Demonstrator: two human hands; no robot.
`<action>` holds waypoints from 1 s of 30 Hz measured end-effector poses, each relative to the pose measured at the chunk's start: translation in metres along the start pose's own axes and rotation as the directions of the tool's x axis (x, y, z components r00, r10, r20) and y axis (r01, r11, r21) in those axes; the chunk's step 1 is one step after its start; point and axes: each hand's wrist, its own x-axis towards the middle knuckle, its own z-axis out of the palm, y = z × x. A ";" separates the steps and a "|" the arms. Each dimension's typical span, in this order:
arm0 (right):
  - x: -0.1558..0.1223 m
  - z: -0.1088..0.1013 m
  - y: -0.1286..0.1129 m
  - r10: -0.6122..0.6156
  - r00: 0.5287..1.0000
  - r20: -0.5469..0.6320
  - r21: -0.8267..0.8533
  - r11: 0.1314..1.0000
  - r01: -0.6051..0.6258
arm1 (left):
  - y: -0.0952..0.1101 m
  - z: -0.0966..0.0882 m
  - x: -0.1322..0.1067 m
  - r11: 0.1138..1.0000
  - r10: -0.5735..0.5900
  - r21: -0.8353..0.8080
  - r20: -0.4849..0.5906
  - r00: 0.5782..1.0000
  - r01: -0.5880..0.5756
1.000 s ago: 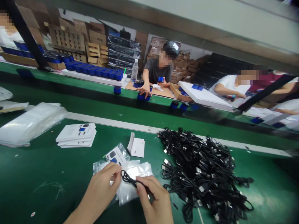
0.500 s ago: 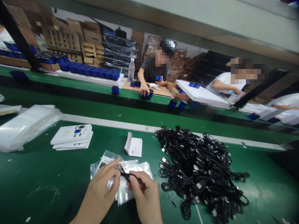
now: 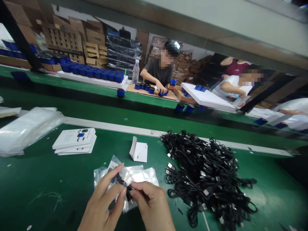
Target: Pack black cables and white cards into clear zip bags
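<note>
Over a few flat clear plastic bags [image 3: 146, 175], my left hand [image 3: 102, 199] pinches the mouth of another clear plastic bag [image 3: 115, 163], its index finger stretched along the edge. A printed leaflet seems to be inside that bag. My right hand [image 3: 154, 202] is closed on a coiled black USB cable [image 3: 129, 193], whose front part lies at or within the bag's mouth. The fingers hide part of the cable. To the right spreads a large heap of black USB cables [image 3: 204, 183].
White printed booklets [image 3: 73, 141] are stacked at left, beside a pile of clear bags [image 3: 29, 130]. Small folded cards [image 3: 141, 152] stand ahead of my hands. Across the green belt [image 3: 108, 109], a co-worker [image 3: 156, 72] handles blue cylinders. A shelf [image 3: 192, 29] overhangs above.
My right hand has pushed the cable left and forward into the bag's opening, and the hands are closer together. The co-worker opposite has moved a hand back over the cardboard.
</note>
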 end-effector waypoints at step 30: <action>-0.007 -0.020 0.005 0.139 0.989 0.053 0.233 0.961 -0.147 | 0.022 -0.024 0.022 0.642 -0.404 -0.522 0.392 0.827 0.561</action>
